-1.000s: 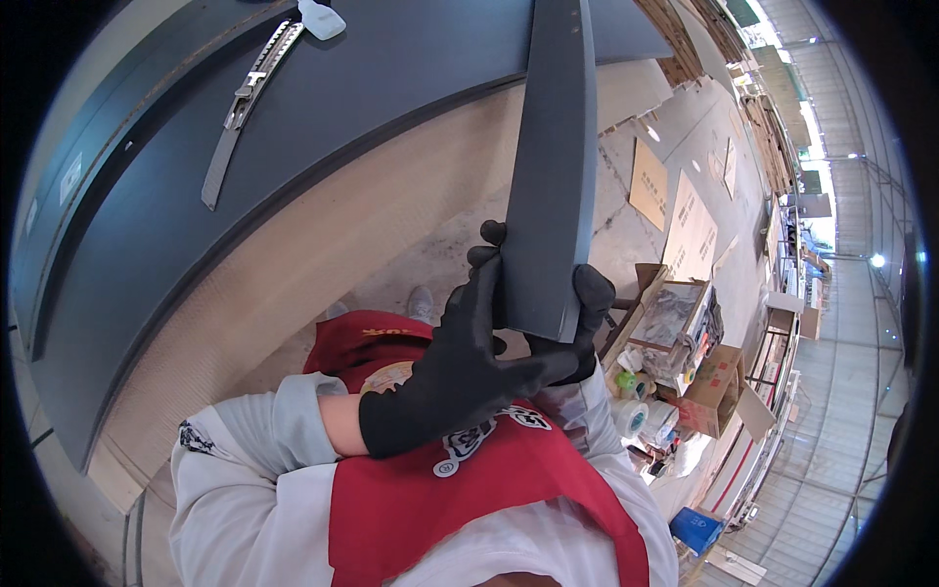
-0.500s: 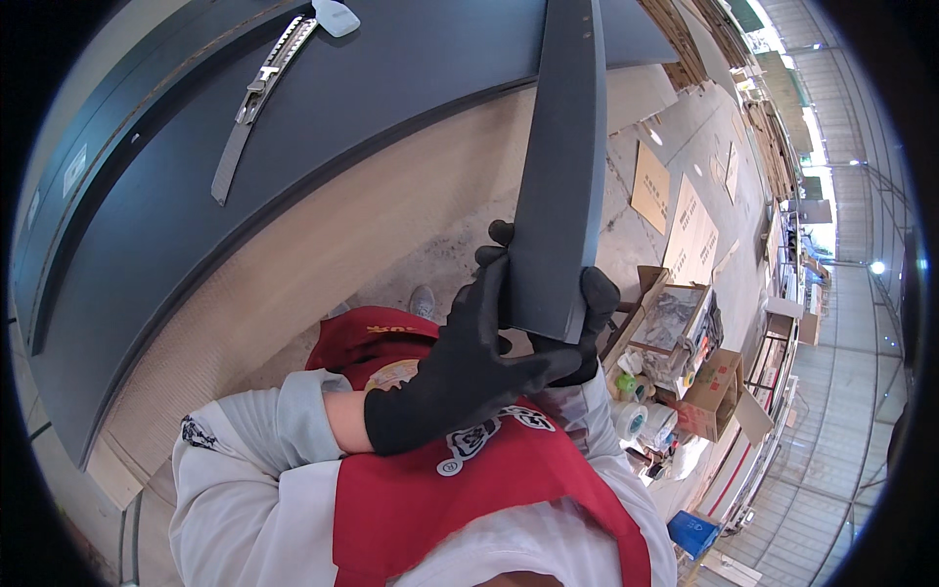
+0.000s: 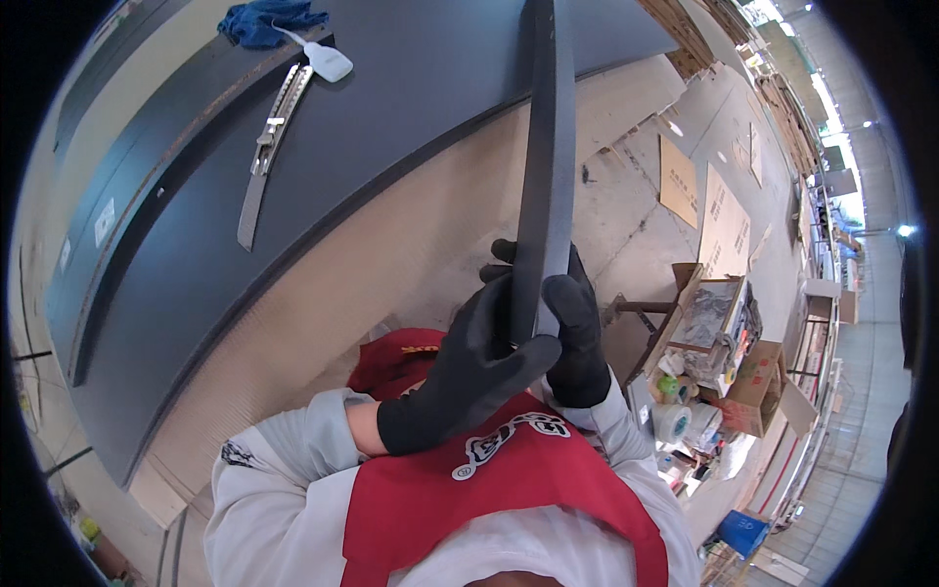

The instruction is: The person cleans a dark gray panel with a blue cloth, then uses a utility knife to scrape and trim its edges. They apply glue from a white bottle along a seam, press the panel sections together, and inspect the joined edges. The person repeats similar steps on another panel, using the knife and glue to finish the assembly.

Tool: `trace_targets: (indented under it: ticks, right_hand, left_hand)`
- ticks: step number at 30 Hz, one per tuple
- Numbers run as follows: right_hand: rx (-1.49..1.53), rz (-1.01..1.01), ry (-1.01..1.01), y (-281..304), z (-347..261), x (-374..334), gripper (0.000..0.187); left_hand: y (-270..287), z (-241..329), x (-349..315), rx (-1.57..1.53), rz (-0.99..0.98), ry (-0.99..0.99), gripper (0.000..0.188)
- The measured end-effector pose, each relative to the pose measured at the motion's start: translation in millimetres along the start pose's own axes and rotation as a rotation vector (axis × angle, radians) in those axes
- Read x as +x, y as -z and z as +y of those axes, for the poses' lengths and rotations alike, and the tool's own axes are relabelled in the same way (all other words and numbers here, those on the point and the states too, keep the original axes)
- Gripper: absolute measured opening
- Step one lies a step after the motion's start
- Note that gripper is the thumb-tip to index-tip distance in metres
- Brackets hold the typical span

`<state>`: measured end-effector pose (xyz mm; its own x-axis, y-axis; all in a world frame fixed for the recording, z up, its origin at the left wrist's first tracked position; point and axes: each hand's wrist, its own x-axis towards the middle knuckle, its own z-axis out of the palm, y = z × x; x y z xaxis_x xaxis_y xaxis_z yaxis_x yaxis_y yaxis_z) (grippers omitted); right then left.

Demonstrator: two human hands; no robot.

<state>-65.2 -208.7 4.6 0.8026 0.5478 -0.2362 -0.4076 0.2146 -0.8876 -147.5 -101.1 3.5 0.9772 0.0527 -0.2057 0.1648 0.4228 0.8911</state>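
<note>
Board (image 3: 546, 176) pinched in fingers of my left hand (image 3: 468, 367) and right hand (image 3: 579, 342).
Gripped only at its near end, it may tip, scratching the panel (image 3: 411, 88) to its left.

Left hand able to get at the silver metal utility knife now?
Probably not: the black-gloved left hand grips the long dark-grey board; if freed, the way to the knife looks clear.
</note>
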Motion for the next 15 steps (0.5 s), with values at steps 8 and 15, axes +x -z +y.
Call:
trace_targets:
  ticks: [8,15]
  right_hand:
    - [-0.179,0.028,0.027,0.5,2.8,2.6,0.092]
    - [-0.401,0.167,0.165,0.1,17.6,7.0,0.084]
  left_hand:
    - [12.8,-0.7,-4.2,-0.023,-0.094,0.041,0.061]
    - [33.0,-27.9,-4.0,-0.238,-0.175,0.105,0.055]
